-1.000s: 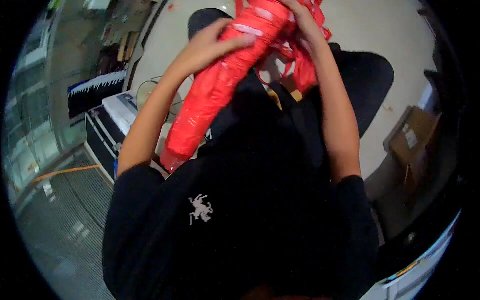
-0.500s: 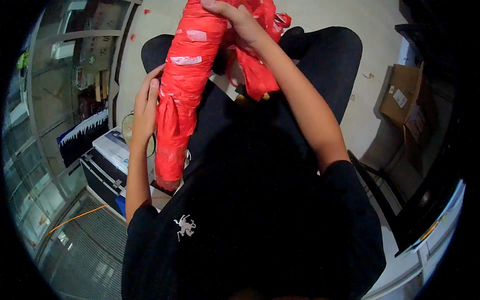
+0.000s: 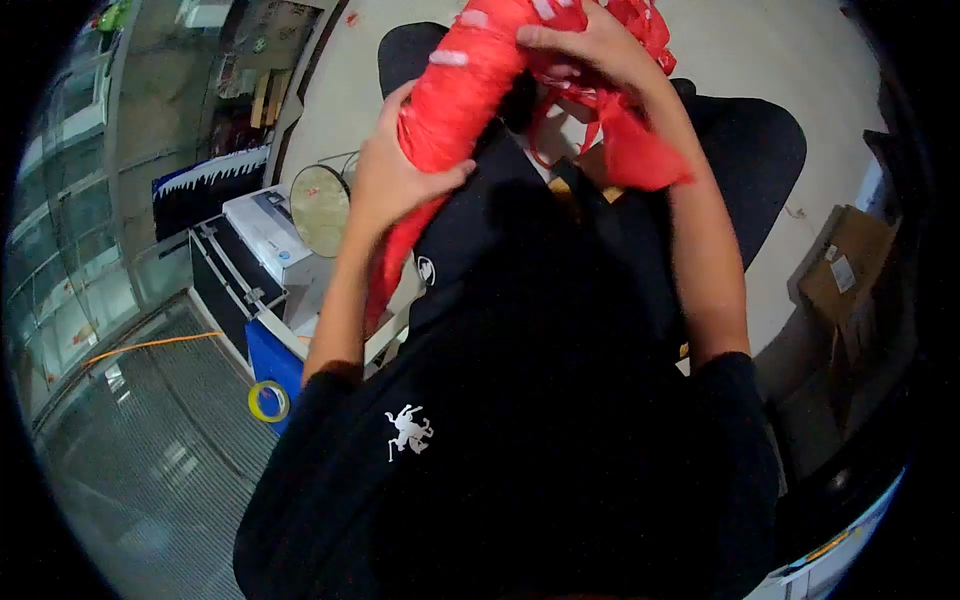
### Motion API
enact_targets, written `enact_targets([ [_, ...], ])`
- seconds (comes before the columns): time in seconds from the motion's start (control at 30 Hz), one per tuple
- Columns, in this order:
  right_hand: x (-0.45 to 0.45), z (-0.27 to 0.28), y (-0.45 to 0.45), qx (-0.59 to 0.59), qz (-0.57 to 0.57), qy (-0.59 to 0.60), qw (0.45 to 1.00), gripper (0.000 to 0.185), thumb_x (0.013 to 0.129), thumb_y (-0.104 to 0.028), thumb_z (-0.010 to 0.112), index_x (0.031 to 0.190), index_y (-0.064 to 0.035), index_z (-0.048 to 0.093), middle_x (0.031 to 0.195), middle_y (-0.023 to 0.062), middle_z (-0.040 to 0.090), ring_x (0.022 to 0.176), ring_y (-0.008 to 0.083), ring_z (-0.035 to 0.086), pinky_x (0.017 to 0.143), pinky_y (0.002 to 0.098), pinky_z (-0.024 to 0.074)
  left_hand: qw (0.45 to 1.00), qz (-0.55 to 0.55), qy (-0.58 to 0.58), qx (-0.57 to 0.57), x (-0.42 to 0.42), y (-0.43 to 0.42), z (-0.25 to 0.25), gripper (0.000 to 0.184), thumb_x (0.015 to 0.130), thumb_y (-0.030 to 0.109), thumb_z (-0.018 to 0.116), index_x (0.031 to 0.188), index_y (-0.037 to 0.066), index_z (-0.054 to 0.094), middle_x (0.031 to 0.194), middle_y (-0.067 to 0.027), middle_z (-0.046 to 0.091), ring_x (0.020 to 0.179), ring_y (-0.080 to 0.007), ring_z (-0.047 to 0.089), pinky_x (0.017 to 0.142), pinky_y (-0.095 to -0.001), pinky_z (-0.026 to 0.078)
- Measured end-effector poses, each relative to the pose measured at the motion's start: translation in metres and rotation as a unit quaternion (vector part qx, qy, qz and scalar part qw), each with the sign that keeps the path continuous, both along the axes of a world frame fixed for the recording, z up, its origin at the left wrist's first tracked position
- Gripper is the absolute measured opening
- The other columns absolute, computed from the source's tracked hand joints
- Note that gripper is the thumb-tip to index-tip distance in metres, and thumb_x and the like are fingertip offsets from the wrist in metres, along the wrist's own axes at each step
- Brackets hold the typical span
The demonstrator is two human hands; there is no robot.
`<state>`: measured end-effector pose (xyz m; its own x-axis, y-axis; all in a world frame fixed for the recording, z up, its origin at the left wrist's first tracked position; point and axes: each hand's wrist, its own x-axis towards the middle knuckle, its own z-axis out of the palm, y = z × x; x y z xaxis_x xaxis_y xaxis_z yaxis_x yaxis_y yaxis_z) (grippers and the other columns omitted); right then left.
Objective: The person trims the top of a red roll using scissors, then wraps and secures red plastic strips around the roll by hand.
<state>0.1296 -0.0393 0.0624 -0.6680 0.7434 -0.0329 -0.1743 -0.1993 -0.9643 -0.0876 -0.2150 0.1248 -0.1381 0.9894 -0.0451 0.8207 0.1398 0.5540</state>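
A long, thick red plastic-wrapped bundle (image 3: 470, 100) with small white patches lies slanted over my lap, its upper end cut off by the top of the view. My left hand (image 3: 400, 175) is wrapped round its lower part, thumb across the front. Below that hand the red wrapping narrows and hangs toward my hip. Higher up, my right hand (image 3: 605, 50) grips the bundle from the right, thumb on top and some fingers hidden. Loose red strips (image 3: 640, 150) dangle under my right forearm.
At left stand a black case (image 3: 220, 280) with a white box (image 3: 265, 230) on it, a round pale disc (image 3: 321, 210), and a yellow tape roll (image 3: 268, 401) against a blue panel. A glass-paned frame (image 3: 150, 140) runs along the left. A cardboard box (image 3: 850, 262) is at right.
My left hand has closed round the bundle, where it lay flat along its side before. The bundle's lower end has turned partly out of sight. The whole view has shifted.
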Motion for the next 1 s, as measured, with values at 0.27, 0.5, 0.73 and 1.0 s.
enact_targets([
  [0.27,-0.019,-0.073,-0.005,-0.029,0.058,0.073,0.995,0.063,0.080,-0.025,0.079,0.132,-0.0026,0.051,0.115,0.0069,0.067,0.107,0.0176,0.063,0.099,0.0318,0.0471,0.786,0.038,-0.535,-0.307,-0.045,0.013,-0.012,0.071,0.068,0.022,0.076,0.129,-0.003,0.050,0.113,-0.0183,0.063,0.095,-0.0260,0.066,0.088,-0.0347,0.053],
  [0.5,-0.004,0.019,-0.040,-0.340,0.017,0.268,0.901,0.051,0.083,-0.023,0.076,0.126,-0.0018,0.057,0.116,0.0062,0.065,0.103,0.0197,0.064,0.093,0.0325,0.0496,0.418,-0.093,-0.850,-0.306,0.002,0.001,-0.041,0.080,0.072,0.035,0.068,0.133,-0.009,0.039,0.113,-0.0317,0.058,0.088,-0.0384,0.067,0.080,-0.0421,0.057],
  [0.73,-0.014,0.021,-0.021,-0.181,0.004,0.188,0.965,0.036,0.089,-0.021,0.069,0.118,-0.0022,0.058,0.110,0.0068,0.065,0.099,0.0189,0.064,0.088,0.0343,0.0506,0.968,-0.029,-0.211,-0.134,0.004,-0.007,0.022,0.095,0.061,0.039,0.090,0.134,0.004,0.042,0.121,-0.0188,0.062,0.106,-0.0283,0.064,0.091,-0.0405,0.051],
  [1.0,-0.012,0.026,-0.019,0.022,0.042,0.081,0.996,0.049,0.089,-0.024,0.073,0.127,-0.0028,0.052,0.117,0.0081,0.062,0.108,0.0197,0.060,0.098,0.0324,0.0458,0.988,0.027,-0.141,-0.052,0.007,-0.007,0.011,0.075,0.060,0.029,0.091,0.120,0.003,0.053,0.105,-0.0124,0.069,0.097,-0.0230,0.066,0.090,-0.0350,0.050],
])
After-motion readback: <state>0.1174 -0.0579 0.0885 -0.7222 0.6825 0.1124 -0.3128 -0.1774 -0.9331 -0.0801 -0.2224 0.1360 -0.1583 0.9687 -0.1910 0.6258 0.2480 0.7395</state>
